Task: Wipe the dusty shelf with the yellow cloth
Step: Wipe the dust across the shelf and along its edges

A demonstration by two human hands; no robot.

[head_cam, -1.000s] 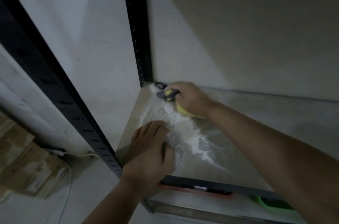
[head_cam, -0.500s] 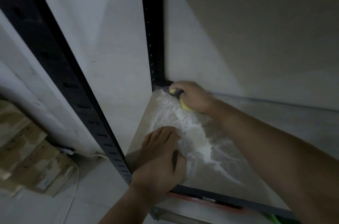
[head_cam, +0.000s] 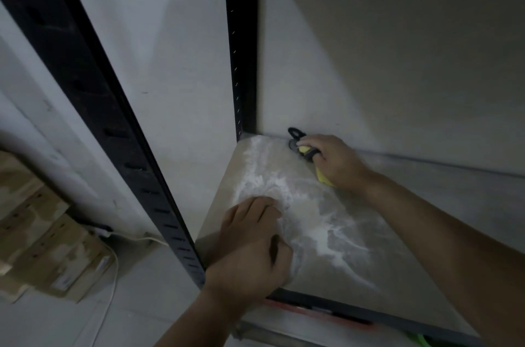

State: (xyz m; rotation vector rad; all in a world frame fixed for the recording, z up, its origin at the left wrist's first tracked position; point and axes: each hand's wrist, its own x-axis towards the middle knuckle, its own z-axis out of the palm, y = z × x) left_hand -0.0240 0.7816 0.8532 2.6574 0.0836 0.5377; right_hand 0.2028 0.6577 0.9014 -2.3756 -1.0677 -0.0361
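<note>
The shelf (head_cam: 403, 235) is a pale board smeared with white dust (head_cam: 312, 221) across its left half. At the shelf's back edge, a little right of the rear corner post, my right hand (head_cam: 335, 161) presses the yellow cloth (head_cam: 322, 176) down. Only small bits of yellow show under the palm and by the fingers, along with a black loop (head_cam: 295, 136) sticking out toward the wall. My left hand (head_cam: 252, 244) rests palm down on the shelf's front left corner, fingers curled together on the dusty board, holding nothing that I can see.
Black slotted uprights stand at the front left (head_cam: 113, 147) and the rear corner (head_cam: 241, 48). Grey walls close the back and left side. Cardboard boxes (head_cam: 48, 235) and a white cable (head_cam: 110, 289) lie on the floor at lower left. The dark front rail (head_cam: 355, 309) edges the shelf.
My right hand with the cloth has slid from the rear left corner a little to the right along the back edge. The left hand has stayed on the front corner.
</note>
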